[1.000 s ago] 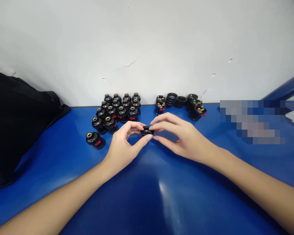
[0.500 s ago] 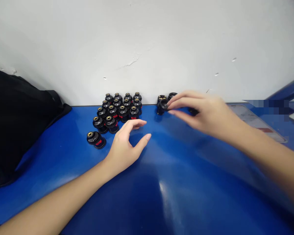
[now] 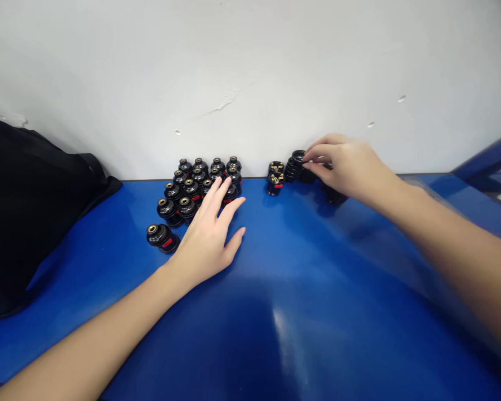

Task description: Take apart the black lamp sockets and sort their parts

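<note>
My right hand [image 3: 338, 164] pinches the edge of a black ring [image 3: 299, 156] at the top of a small stack of black ridged rings by the wall. Left of that stack stand two black lamp socket bodies [image 3: 275, 184], with brass contacts showing on top and a red mark on the nearer one. My left hand [image 3: 206, 236] is open, fingers spread, over the right front of a group of black lamp sockets [image 3: 167, 211] with brass-threaded tops. It hides part of some of them. One lamp socket [image 3: 163, 238] leans at the group's front left.
Behind the blue table [image 3: 250, 334] rises a white wall [image 3: 250, 78]. Black fabric [image 3: 37, 211] covers the left side. More dark parts [image 3: 336, 195] lie partly hidden under my right hand. A clear flat sheet [image 3: 434, 195] is behind my right forearm.
My right hand has moved right with the black ring, from the nearer socket body to the stack, uncovering that body's brass contacts. My left hand has shifted slightly left and spread its fingers.
</note>
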`<state>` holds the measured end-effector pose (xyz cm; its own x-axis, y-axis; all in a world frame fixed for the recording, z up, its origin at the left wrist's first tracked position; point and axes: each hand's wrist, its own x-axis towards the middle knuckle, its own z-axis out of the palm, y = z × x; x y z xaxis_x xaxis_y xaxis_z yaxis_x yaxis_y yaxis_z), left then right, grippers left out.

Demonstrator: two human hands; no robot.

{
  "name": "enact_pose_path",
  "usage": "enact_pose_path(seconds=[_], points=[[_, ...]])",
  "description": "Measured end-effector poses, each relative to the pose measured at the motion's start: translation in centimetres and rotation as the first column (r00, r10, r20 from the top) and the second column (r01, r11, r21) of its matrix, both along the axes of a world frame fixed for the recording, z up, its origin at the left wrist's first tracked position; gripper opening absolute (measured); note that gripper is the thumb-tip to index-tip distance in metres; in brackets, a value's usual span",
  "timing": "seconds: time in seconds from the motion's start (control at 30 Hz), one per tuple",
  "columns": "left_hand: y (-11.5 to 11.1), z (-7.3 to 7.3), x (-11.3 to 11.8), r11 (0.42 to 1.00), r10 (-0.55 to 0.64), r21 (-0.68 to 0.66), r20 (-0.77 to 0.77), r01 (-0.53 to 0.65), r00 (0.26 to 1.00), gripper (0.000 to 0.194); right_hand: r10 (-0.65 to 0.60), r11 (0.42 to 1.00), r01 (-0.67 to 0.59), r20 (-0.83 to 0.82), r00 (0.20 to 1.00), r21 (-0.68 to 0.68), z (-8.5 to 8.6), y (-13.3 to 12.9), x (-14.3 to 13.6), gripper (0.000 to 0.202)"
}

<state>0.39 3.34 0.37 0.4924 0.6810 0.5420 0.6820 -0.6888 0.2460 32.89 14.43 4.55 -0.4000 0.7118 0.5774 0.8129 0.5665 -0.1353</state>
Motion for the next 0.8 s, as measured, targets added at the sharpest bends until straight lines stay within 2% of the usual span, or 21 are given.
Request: enact_pose_path(seconds=[0.27,0.6,0.8], points=[[-0.3,0.0,0.1,1.0,0.02,-0.003,-0.008,-0.02,1.0,0.05,0.017,1.0,-0.017,-0.003,1.0,-0.025,-0.6,1.1,-0.1,0.014],[-0.4,0.1,0.2,1.0,0.017,0.001,0.005,-0.017,1.0,0.047,0.004,0.999,-0.002,0.048,0.999,-0.039,-0.2,0.4,-0.2,0.018],[-0.1,-0.3,0.1,0.999,0.013,0.04,0.046,-0.015,0.999,0.055,0.007,1.0,-0.006,0.043,0.999,-0.02,0.4,-0.6,-0.1,0.015]])
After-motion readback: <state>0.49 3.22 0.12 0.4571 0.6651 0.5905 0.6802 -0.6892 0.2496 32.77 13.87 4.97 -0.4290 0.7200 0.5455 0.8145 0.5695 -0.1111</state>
